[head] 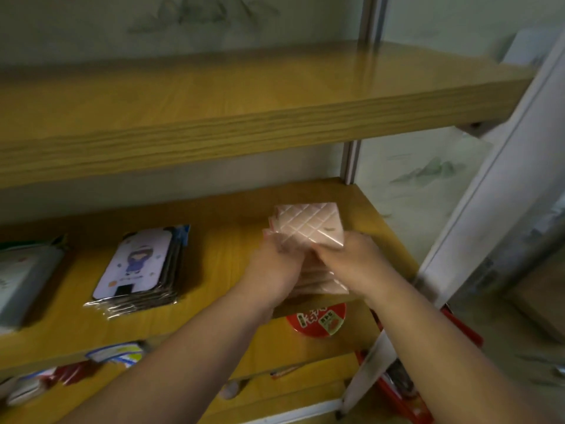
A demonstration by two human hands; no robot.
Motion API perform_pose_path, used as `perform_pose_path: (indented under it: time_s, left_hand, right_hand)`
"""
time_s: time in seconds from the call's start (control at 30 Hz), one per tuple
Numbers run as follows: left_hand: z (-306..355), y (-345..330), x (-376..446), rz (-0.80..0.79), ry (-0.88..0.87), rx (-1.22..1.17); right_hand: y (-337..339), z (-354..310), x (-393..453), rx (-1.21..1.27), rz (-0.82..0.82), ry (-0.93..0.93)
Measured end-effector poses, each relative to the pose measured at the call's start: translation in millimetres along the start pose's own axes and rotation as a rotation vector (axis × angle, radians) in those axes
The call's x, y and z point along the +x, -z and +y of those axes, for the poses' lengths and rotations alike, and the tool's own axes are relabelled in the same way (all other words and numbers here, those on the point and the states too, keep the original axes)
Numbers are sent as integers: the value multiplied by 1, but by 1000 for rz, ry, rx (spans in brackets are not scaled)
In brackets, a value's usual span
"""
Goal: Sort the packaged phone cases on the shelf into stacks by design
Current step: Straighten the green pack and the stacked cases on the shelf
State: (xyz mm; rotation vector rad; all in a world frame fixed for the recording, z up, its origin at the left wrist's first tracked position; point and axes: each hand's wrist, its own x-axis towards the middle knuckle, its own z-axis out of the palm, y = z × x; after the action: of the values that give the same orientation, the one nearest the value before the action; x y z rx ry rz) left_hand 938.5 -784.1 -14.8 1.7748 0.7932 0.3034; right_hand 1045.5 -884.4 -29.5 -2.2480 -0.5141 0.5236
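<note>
- Both hands are on the stack of pink quilted-pattern packaged phone cases (308, 231), which sits on the right end of the yellow wooden middle shelf (220, 240), close to the front edge.
- My left hand (275, 264) has its fingers curled onto the left side of that stack and my right hand (351, 258) grips the near right corner. It's a bit motion-blurred, but both read as holding the pink pile.
- I'd guess the two-sided hold is there to square the pile up. The cases fan out a little on the left edge, so pressing from both sides should line them up.
- Sorting looks well along: a separate stack of white cases with a purple cartoon figure in clear plastic sleeves (137, 267) lies well apart to the left on the same shelf, and a pale grey-white stack (21, 280) sits at the far left, partly cut off.
- Keeping the designs spread out along the shelf makes sense, since slippery sleeves slide into each other easily.
- The upper wooden shelf board (244, 117) hangs over the work area, so there isn't much room to lift things high.
- The pink stack is near the metal upright (350, 160) and the shelf's right edge, so a careless nudge could tip cases off.
- Below, there's a round red tin lid with a label (316, 319) and some colourful packets (116, 353) on the lower shelf. Neither is in the way.
</note>
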Motion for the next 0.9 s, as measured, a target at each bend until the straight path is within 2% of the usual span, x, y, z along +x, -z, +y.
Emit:
perform_pose_path:
  time_s: [0.07,0.13,0.2,0.27,0.37,0.4,0.5,0.63,0.8,0.9]
  left_hand:
    - [11,1,7,73,159,-338]
    - [20,7,17,129,324,-560]
    - [23,14,27,95,410,-601]
    - [23,16,34,9,430,-502]
    - [19,15,33,-50,327,-226]
    - [18,14,31,-41,305,-205]
    - [17,14,23,-17,268,-320]
    - [19,12,9,35,34,-326]
    - [11,17,3,147,-384,-164]
    - [-7,11,6,177,-480,-86]
  right_hand:
    - [4,1,-1,124,-47,34]
    - [7,2,-2,199,-79,55]
    - [9,2,-2,286,-118,37]
    - [13,2,-2,368,-162,15]
    - [19,7,-1,431,-229,42]
    - [21,9,-1,434,-243,49]
    - [26,6,4,464,-286,45]
    - [26,-7,11,587,-270,55]
    - [31,-18,6,619,-193,386]
    - [29,-8,7,654,-216,462]
